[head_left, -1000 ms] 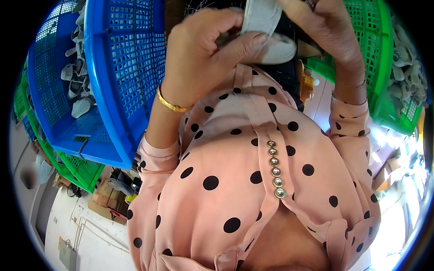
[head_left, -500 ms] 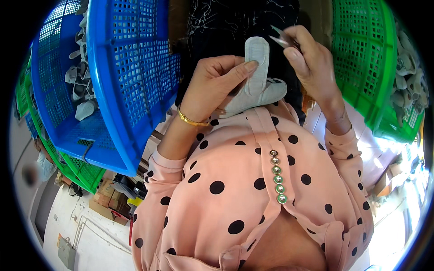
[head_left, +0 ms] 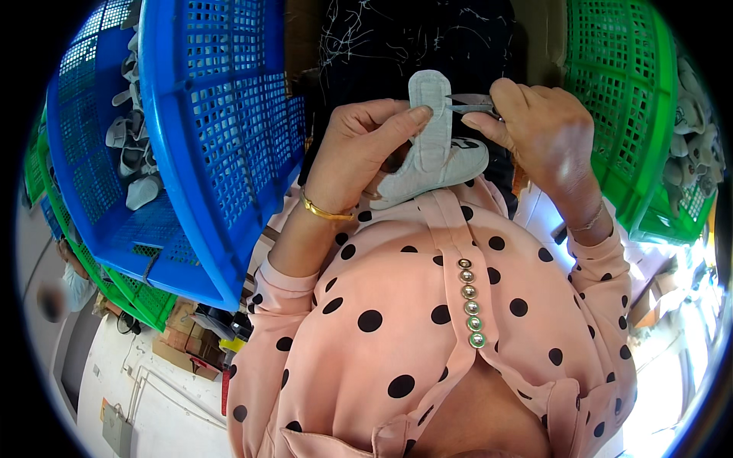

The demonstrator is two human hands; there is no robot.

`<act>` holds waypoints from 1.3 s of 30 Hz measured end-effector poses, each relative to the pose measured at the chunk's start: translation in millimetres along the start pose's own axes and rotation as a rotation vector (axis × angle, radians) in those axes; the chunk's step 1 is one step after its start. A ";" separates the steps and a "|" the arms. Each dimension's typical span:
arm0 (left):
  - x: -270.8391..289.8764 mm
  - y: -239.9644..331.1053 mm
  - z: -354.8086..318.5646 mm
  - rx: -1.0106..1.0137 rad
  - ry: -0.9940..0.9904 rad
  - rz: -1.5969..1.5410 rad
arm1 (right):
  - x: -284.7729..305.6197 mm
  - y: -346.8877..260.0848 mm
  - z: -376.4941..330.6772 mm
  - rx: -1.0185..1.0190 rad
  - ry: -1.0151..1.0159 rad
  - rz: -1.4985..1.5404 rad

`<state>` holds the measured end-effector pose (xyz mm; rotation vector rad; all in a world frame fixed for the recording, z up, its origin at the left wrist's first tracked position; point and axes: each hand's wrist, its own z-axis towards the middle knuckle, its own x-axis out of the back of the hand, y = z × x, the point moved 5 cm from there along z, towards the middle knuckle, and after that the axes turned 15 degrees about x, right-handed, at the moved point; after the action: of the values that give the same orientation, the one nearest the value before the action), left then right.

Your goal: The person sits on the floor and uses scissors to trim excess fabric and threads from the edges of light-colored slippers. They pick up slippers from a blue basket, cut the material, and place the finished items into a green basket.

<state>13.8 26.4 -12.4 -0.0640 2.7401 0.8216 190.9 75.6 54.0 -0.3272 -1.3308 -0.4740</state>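
On the left of the frame a big blue plastic basket with holes (head_left: 229,153) leans up, and small grey soft shoes (head_left: 131,145) lie in its far side; green plastic baskets (head_left: 114,294) peek out under it at the lower left. A second ago the hands were bunched at the very top of the frame and the work was half hidden. Now they have come lower and apart, so the little grey felt baby shoe (head_left: 435,149) shows in full at the top middle, its flat sole turned up and its tip pointing to the top of the frame. That looks like a better hold for trimming. The left hand (head_left: 366,153) is closed on the shoe, thumb laid along the sole's left edge, fingers wrapped behind. Right of it, the right hand (head_left: 542,130) pinches small metal snips (head_left: 469,104), and their tips touch the sole's right edge near its top. There is dark cloth with loose white threads (head_left: 397,46) behind the hands. On the right a tall green plastic basket (head_left: 626,114) stands very near the right hand, so there is little room to move that way. There is more free room between the hands and down toward the pink dotted shirt (head_left: 427,320).
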 end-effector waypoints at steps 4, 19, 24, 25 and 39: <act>0.4 0.9 -0.1 -0.005 0.030 -0.008 | -1.2 0.5 3.6 0.034 -0.049 -0.015; -2.9 -0.6 -4.8 -0.056 0.016 -0.034 | -9.1 3.3 3.0 -0.025 -0.138 0.280; -7.4 3.5 -4.9 -0.076 -0.009 0.065 | -25.1 29.5 -11.9 -0.384 0.003 0.908; -7.9 2.0 -3.3 -0.078 -0.020 0.095 | -27.3 28.2 -12.5 -0.464 0.015 1.041; -23.2 24.5 -21.1 -1.094 0.504 0.918 | -61.8 -7.6 -9.9 -0.751 -0.005 1.580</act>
<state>27.8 34.5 23.9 0.9167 2.2090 2.7390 185.2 73.1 -8.7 -1.7879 -0.5071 0.4193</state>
